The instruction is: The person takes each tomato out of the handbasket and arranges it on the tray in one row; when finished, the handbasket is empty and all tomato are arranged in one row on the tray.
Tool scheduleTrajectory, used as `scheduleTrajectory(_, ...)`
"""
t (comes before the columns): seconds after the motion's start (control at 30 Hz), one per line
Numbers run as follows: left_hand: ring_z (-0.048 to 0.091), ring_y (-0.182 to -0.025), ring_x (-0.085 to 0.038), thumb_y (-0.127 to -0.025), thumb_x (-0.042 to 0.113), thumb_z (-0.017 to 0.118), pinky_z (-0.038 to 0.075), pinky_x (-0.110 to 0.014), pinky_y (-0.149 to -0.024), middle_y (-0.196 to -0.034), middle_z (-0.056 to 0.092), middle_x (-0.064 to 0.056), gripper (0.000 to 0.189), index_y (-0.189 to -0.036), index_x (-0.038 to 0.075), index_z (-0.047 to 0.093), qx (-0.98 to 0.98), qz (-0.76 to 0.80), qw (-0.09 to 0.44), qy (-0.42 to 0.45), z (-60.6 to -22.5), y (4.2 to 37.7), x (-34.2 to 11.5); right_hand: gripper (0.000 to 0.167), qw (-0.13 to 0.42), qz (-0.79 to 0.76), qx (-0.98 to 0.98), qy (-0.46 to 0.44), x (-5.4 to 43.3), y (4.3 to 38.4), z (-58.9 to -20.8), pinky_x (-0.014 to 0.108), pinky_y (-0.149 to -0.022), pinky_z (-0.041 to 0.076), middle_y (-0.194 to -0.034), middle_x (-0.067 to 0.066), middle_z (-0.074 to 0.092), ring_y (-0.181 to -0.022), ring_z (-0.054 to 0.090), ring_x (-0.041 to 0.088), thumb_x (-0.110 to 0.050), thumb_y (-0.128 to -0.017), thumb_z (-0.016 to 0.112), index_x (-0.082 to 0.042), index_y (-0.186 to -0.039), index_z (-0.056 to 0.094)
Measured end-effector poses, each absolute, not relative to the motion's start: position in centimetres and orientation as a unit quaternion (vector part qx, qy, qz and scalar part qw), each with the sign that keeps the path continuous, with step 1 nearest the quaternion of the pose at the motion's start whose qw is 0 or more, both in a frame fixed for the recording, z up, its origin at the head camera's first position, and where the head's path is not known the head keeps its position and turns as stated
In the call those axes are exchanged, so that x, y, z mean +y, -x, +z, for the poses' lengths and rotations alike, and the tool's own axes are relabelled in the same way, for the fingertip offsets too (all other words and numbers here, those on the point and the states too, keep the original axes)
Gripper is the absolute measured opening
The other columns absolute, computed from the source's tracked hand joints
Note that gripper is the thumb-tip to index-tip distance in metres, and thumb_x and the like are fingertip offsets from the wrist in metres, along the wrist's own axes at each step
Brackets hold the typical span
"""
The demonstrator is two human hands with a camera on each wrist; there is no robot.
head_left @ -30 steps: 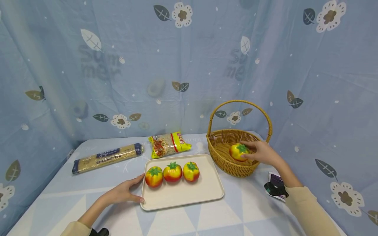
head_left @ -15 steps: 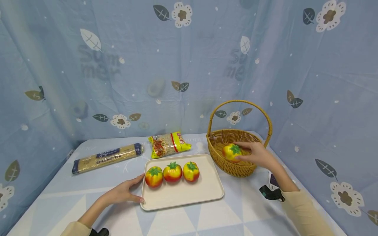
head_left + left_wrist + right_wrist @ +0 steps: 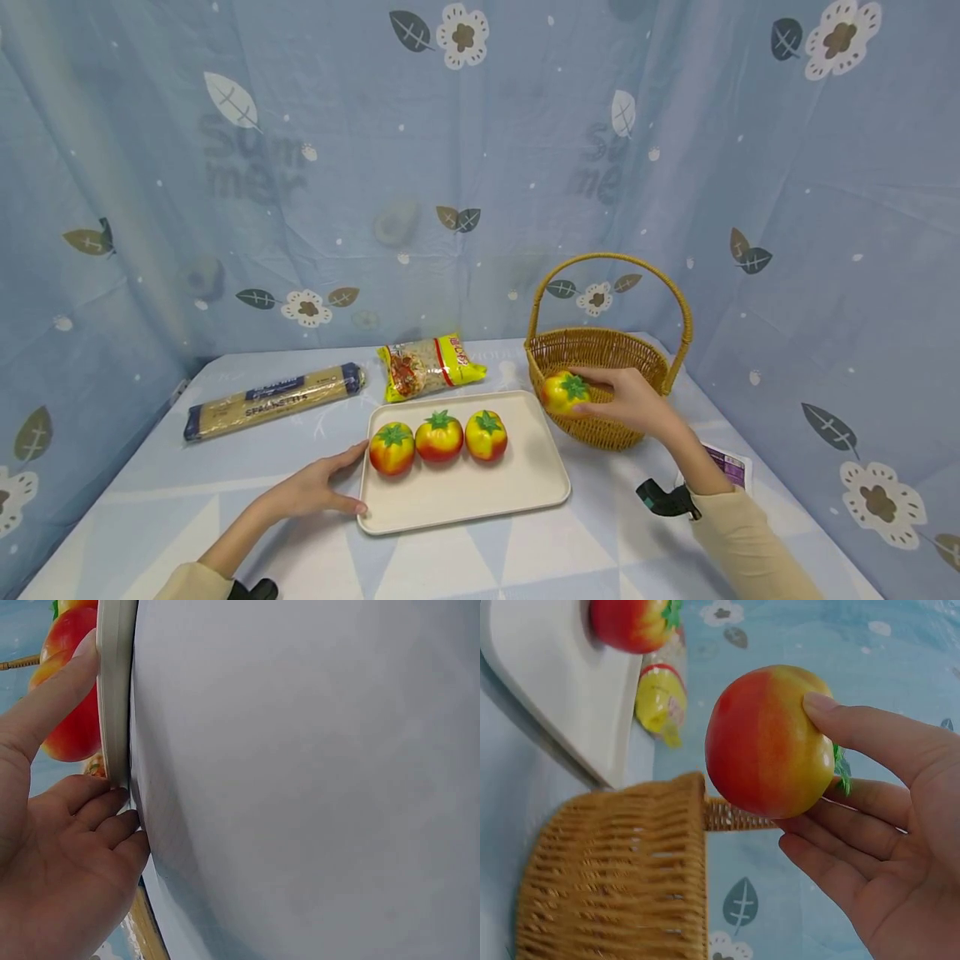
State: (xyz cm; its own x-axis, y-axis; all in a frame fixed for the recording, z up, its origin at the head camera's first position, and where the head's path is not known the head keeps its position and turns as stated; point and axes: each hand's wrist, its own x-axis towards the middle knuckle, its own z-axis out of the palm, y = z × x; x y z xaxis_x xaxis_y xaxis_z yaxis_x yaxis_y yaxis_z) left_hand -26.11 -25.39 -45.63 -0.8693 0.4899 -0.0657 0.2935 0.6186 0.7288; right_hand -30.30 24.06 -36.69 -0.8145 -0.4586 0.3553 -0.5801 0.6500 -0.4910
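Note:
In the head view my right hand (image 3: 628,404) pinches a red-and-yellow toy tomato (image 3: 558,393) with a green leafy top, at the left side of the wicker basket (image 3: 600,433). From the right wrist, the thumb lies on one side of this tomato (image 3: 769,742), fingers on the other, close over the basket rim. My left hand (image 3: 313,489) rests at the left edge of a cream tray (image 3: 480,500), thumb and fingers spread apart, touching its rim (image 3: 114,690). Three similar tomatoes (image 3: 439,437) sit in a row on the tray.
Behind the tray lies a yellow-ended noodle bag (image 3: 431,367). A long spaghetti pack (image 3: 273,402) lies at the back left. The basket's tall handle (image 3: 611,257) arches over it. A purple-and-white packet (image 3: 727,467) is beside the right forearm.
My right hand has carried the tomato leftward, from the middle of the basket to its left rim. The left hand, the tray and its three tomatoes have stayed in place.

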Motion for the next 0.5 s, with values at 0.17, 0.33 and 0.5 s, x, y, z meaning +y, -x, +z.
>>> scheduleTrajectory(0.17,0.019,-0.137,-0.052,-0.074,0.034,0.083,0.017,-0.064,-0.109,-0.151,0.022,-0.031,0.104,-0.149,-0.006,0.024,0.891,0.378,0.13,-0.217,-45.6,26.2,-25.4,0.059,0.094,0.316,-0.9,-0.284,22.8,30.1,-37.4,0.04,-0.08,0.057,-0.117,0.013,0.067,-0.097,0.066,0.021,-0.035,-0.081,0.078,-0.007,-0.131,0.061)
scheduleTrajectory(0.33,0.019,-0.137,-0.052,-0.075,0.034,0.083,0.017,-0.065,-0.109,-0.151,0.023,-0.031,0.103,-0.149,-0.006,0.024,0.889,0.38,0.131,-0.218,-45.7,26.2,-25.5,0.058,0.097,0.321,-0.9,-0.279,21.6,29.9,-38.2,0.038,-0.082,0.057,-0.117,0.01,0.068,-0.098,0.066,0.019,-0.037,-0.08,0.079,-0.011,-0.129,0.064)
scheduleTrajectory(0.5,0.02,-0.137,-0.052,-0.075,0.032,0.083,0.018,-0.065,-0.109,-0.151,0.023,-0.032,0.102,-0.149,-0.006,0.024,0.889,0.379,0.132,-0.218,-45.7,26.1,-25.4,0.057,0.104,0.322,-0.9,-0.276,20.5,29.8,-39.1,0.043,-0.085,0.055,-0.119,0.012,0.067,-0.104,0.065,0.024,-0.032,-0.079,0.081,-0.008,-0.128,0.063)
